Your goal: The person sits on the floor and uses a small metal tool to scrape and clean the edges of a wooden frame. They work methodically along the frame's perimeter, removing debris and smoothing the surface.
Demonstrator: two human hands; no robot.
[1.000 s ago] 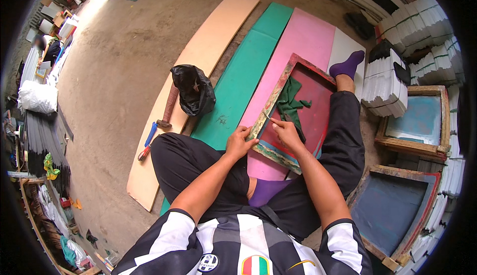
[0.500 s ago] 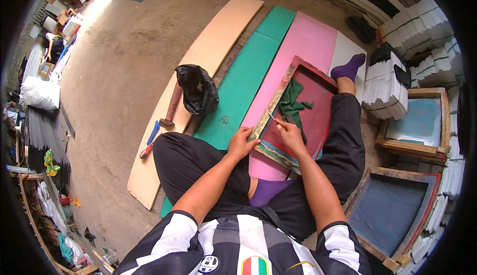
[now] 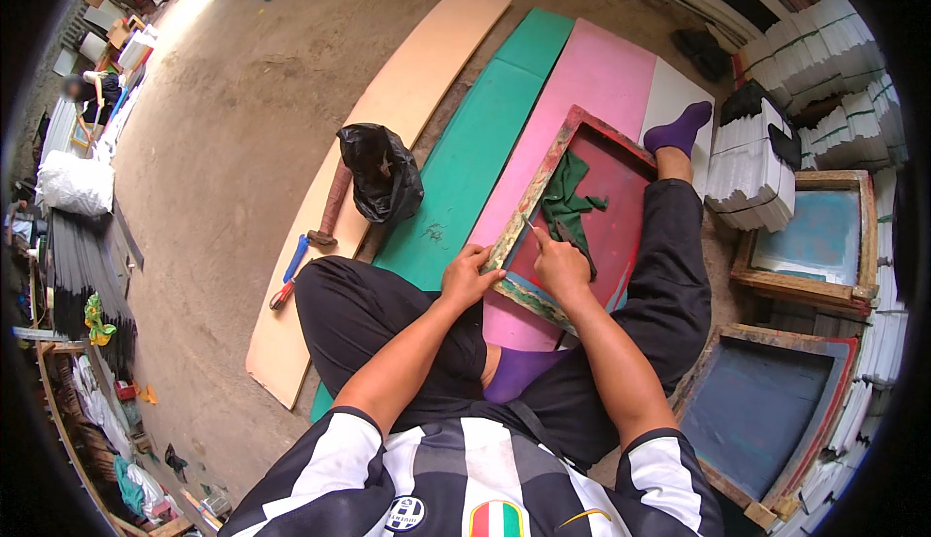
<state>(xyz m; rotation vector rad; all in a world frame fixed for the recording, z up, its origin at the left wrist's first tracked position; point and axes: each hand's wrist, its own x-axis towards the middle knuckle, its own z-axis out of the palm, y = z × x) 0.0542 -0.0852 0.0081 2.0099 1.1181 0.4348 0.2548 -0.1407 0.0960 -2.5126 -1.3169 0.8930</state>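
A wooden screen-printing frame (image 3: 536, 191) with red-stained mesh rests tilted across my lap and outstretched leg. My left hand (image 3: 467, 277) grips its near-left corner, thumb on the paint-crusted rail. My right hand (image 3: 562, 268) is closed round a thin metal tool (image 3: 529, 224), only its narrow tip showing; whether it is a knife or a scraper I cannot tell. That tip meets the inner edge of the left rail. On the mesh, just beyond my right hand, lies a crumpled dark green cloth (image 3: 564, 200).
Peach (image 3: 427, 62), green (image 3: 495, 101) and pink boards (image 3: 606, 67) lie on the floor. A black plastic bag (image 3: 381, 183), a hammer (image 3: 337, 198) and a blue-handled tool (image 3: 296, 259) sit at left. More frames (image 3: 766, 411) and stacked white sheets (image 3: 752, 173) stand right. Another person (image 3: 95, 101) is far left.
My right hand has shifted slightly left and up, with the tool's tip now at the left rail's inner edge. My left hand keeps its hold on the frame.
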